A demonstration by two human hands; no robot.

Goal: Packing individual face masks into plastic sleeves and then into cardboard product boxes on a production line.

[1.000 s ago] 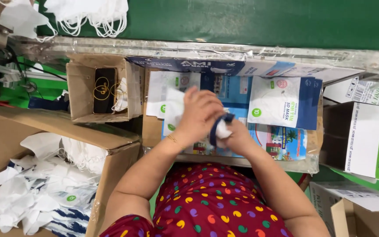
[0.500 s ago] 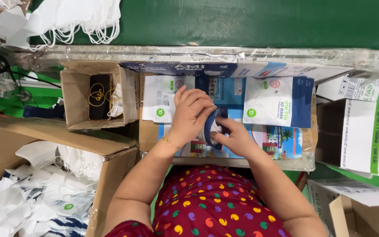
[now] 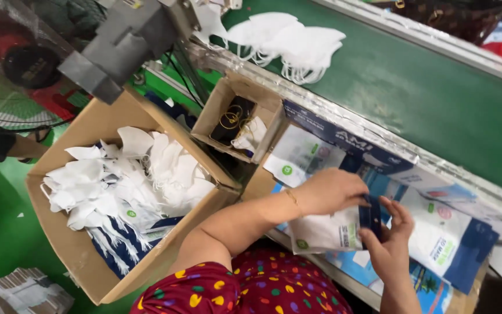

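At a packing bench beside a green conveyor belt [image 3: 413,87]: left hand [image 3: 332,191] clamped over the top of a flat white pouch [image 3: 323,231], right hand [image 3: 391,241] gripping a dark blue folded mask [image 3: 370,214] at the pouch mouth. Pouch held just above the stack of printed pouches [image 3: 437,244] on the bench, in front of the spotted red garment [image 3: 251,291]. Judged to be mid-insertion, mask only part way in. Next move likely to call for holding the mouth open and sliding the mask fully down without creasing. To the left, a large cardboard box [image 3: 76,250] heaped with white masks [image 3: 129,174]; a smaller carton [image 3: 265,110] beside it; more white masks on belt [image 3: 291,43].
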